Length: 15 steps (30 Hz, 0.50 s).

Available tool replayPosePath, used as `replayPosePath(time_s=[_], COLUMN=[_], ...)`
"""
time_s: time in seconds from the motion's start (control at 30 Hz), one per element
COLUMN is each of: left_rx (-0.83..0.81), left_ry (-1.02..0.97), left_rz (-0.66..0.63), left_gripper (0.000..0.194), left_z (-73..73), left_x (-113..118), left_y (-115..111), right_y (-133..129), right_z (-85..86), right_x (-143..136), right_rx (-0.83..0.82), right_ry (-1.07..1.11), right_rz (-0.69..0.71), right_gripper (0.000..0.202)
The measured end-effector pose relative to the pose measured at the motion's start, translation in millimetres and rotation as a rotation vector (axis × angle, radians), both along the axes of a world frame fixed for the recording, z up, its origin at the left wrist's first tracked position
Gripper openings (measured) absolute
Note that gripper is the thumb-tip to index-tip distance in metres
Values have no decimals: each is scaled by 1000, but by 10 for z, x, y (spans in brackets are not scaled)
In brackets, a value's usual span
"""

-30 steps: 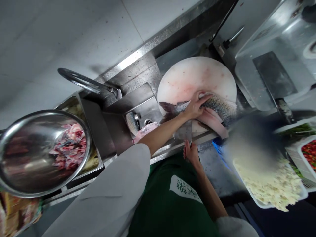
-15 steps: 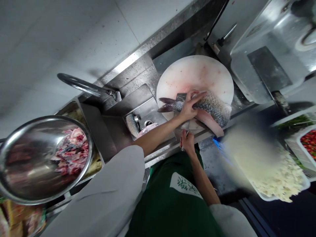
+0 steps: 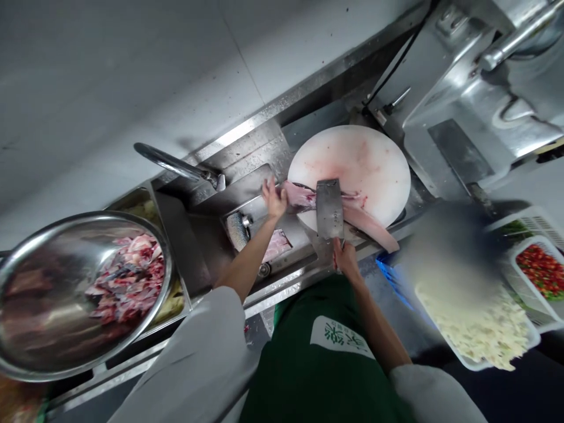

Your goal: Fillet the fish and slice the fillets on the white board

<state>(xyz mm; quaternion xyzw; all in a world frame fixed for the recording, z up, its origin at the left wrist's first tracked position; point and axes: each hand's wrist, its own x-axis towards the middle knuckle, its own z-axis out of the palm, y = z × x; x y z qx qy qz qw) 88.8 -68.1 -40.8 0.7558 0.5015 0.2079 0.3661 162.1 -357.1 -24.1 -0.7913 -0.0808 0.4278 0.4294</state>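
My right hand [image 3: 345, 257] is closed round the handle of a cleaver [image 3: 329, 210], whose broad blade lies over the near part of the round white cutting board [image 3: 352, 155]. Pink fish flesh [image 3: 300, 196] sticks out left of the blade, over the board's edge. A long pale strip of fish [image 3: 371, 227] runs right from under the blade and past the near rim. By the left end of the flesh, my left hand [image 3: 275, 201] has its fingers spread; whether it touches the flesh I cannot tell.
In the sink lie a scaly fish piece [image 3: 237, 231] and a pink fillet [image 3: 278, 244], below a faucet [image 3: 176, 167]. A steel bowl [image 3: 26, 352] of chopped fish stands left. Another cleaver [image 3: 460, 150] rests right, near a tub of pale shreds [image 3: 489, 332] and a basket of red peppers [image 3: 540, 267].
My left hand has left the fish and moved left to the board's edge. The scaly side and tail no longer show; pink flesh does. My right hand's cleaver now lies over the fish.
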Motion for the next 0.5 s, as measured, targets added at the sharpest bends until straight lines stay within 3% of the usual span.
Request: replayPosePath(time_s=[0.1, 0.17, 0.23, 0.37, 0.43, 0.5], left_rx=[-4, -42, -96, -292, -440, -571], left_ry=[56, 6, -51, -115, -102, -44], left_rz=[-329, -432, -360, -14, 12, -70], left_gripper=[49, 49, 54, 41, 38, 42], left_z=[16, 20, -17, -160, -195, -176], left_x=[9, -7, -49, -190, -271, -335], left_y=[-35, -63, -142, -473, -615, -654], right_y=[77, 119, 143, 148, 143, 136], right_z=[79, 111, 117, 95, 88, 92], right_x=[23, 42, 68, 130, 154, 174], right_rx=[-15, -28, -41, -61, -93, -143], right_ry=[11, -2, -18, -67, -93, -142], right_rz=[-5, -23, -46, -46, -20, 30], right_gripper=[49, 46, 45, 45, 46, 45])
